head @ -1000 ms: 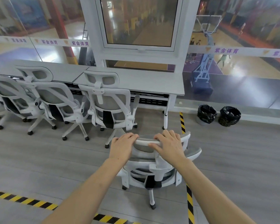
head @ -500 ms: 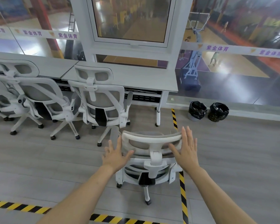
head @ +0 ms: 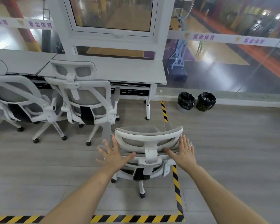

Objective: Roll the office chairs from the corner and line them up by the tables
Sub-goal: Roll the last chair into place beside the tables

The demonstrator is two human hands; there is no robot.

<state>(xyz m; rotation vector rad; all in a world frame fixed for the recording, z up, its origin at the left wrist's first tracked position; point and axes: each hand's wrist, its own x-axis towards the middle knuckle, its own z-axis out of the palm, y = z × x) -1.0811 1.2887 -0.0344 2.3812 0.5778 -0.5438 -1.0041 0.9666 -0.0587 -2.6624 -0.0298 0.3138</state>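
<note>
A white mesh office chair stands in front of me with its back to me, a short way from the right end of the grey table. My left hand is spread flat by the left side of its headrest, fingers apart and gripping nothing. At the headrest's right edge my right hand rests flat and open too. Two more white chairs, one and another, are lined up at the tables to the left.
Two bins with black liners, one and the other, stand by the glass wall at the right. Yellow-black floor tape runs under the chair and along the bottom. A table leg on a castor stands just ahead.
Both hands let go of the headrest's top edge and opened flat at its sides. The chair and I have come closer to the table.
</note>
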